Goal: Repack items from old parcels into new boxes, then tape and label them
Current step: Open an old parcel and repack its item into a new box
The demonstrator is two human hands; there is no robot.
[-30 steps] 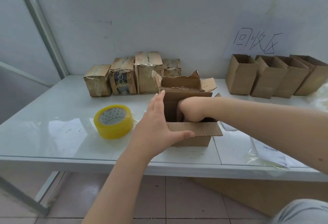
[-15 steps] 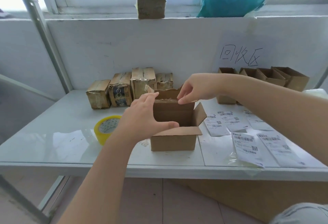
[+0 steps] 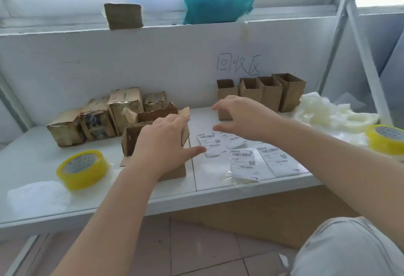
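Observation:
A small new cardboard box (image 3: 131, 140) stands on the white table (image 3: 39, 162), mostly covered by my left hand (image 3: 166, 142), which lies flat over its top with fingers spread. My right hand (image 3: 242, 116) hovers open to the right of the box, above several white shipping labels (image 3: 242, 162), holding nothing. Behind the box sits a torn-open old parcel (image 3: 157, 111). Several old taped parcels (image 3: 94, 118) line the wall at the left. A yellow tape roll (image 3: 83, 168) lies left of the box.
Several open empty new boxes (image 3: 271, 92) stand at the back right under handwriting on the wall. White foam wrap (image 3: 328, 111) and a second yellow tape roll (image 3: 387, 138) are at the far right. A brown parcel (image 3: 123, 15) and a teal bag (image 3: 216, 6) rest on the upper ledge.
My right hand left the box's rear flap and moved right, opening above the labels. My left hand shifted from the box's side onto its top. The view turned right.

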